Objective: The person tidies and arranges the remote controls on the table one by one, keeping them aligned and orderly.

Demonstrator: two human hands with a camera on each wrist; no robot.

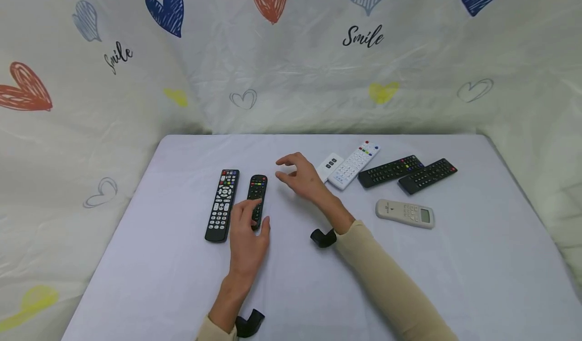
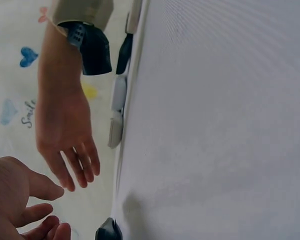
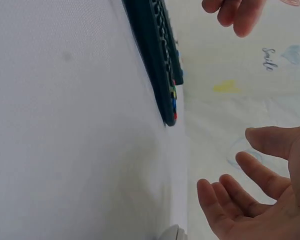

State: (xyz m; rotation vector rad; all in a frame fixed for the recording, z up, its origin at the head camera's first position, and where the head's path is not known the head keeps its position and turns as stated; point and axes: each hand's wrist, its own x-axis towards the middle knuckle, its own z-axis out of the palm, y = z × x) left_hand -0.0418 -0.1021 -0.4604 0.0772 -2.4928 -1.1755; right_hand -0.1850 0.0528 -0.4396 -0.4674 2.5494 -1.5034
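My left hand (image 1: 247,237) is over the lower part of a small black remote control (image 1: 258,184), its fingers loosely bent and partly covering the buttons. In the left wrist view, that hand (image 2: 20,200) appears raised off the tabletop with nothing in its grasp. A longer black remote with grey buttons (image 1: 223,207) lies just left of the small one. To the right, my right hand (image 1: 302,179) hovers above the table, thumb and fingers apart and holding nothing. The right wrist view shows this hand (image 3: 265,185) with spread, slightly curved fingers.
Beyond the right hand lie a small white remote (image 1: 330,165) and a longer white one (image 1: 356,164). Two black remotes, one (image 1: 386,172) touching the other (image 1: 427,176), lie farther right. Nearer is a grey remote with a small screen (image 1: 404,213). A white cloth (image 1: 295,290) covers the table.
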